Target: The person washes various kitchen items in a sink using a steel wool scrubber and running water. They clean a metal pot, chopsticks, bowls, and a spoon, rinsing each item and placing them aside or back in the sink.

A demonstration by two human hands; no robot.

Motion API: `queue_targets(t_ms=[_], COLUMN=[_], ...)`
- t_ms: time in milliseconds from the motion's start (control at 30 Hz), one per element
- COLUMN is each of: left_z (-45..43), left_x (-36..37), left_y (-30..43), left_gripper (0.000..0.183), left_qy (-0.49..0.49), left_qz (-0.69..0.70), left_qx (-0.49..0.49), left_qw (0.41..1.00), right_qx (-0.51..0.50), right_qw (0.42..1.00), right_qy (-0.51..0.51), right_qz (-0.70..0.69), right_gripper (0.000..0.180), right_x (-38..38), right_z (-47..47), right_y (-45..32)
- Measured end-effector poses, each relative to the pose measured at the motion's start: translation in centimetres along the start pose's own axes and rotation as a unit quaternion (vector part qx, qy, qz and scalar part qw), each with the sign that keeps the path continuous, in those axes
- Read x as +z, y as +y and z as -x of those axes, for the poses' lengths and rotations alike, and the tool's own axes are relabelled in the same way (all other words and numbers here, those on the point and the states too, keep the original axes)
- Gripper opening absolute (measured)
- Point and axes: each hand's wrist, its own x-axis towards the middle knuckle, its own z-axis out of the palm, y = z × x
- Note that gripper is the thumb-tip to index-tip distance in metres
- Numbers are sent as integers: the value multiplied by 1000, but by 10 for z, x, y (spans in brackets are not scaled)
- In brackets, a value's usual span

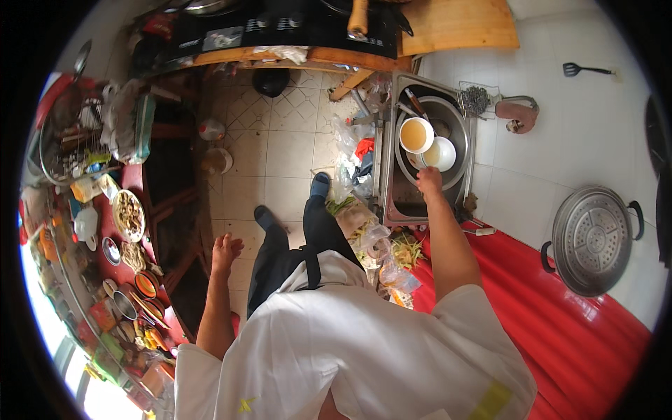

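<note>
My right hand (430,181) reaches into the sink at the lower edge of a white bowl (445,154) with some yellowish liquid. Its fingers are bent downward, and whether they grip a rim cannot be made out. Beside that bowl is another white bowl (417,134), which holds an amber liquid. Both sit in a round metal basin (461,169) inside the stainless-steel sink (389,212). A brown-handled utensil (415,101) leans in the basin. My left hand (226,253) hangs over the tiled floor with fingers apart, holding nothing.
A black gas stove (315,39) stands ahead. Along the left runs a red table (108,223) with a plate of food (128,216) and several bowls. Vegetable scraps (407,249) and plastic bags lie beside my legs. A steamer tray (593,240) and a slotted spatula (587,69) hang at right.
</note>
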Motion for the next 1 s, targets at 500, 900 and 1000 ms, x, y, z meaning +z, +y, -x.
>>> queue_targets(t_ms=[500,900,1000], left_z=[26,12,-3], left_x=[217,363,415], left_y=[69,128,121], left_gripper=[29,30,39], left_qy=[-109,-248,-288], left_qz=[-236,-286,-270], left_qx=[85,215,263], left_qw=[962,900,880], right_qx=[74,-30,37], right_qw=[997,995,994], right_qy=[-33,89,43], right_qz=[8,34,-91], right_gripper=[30,54,50], right_x=[10,-4,-18], right_z=[-60,-16,19], right_y=[-68,-70,-92])
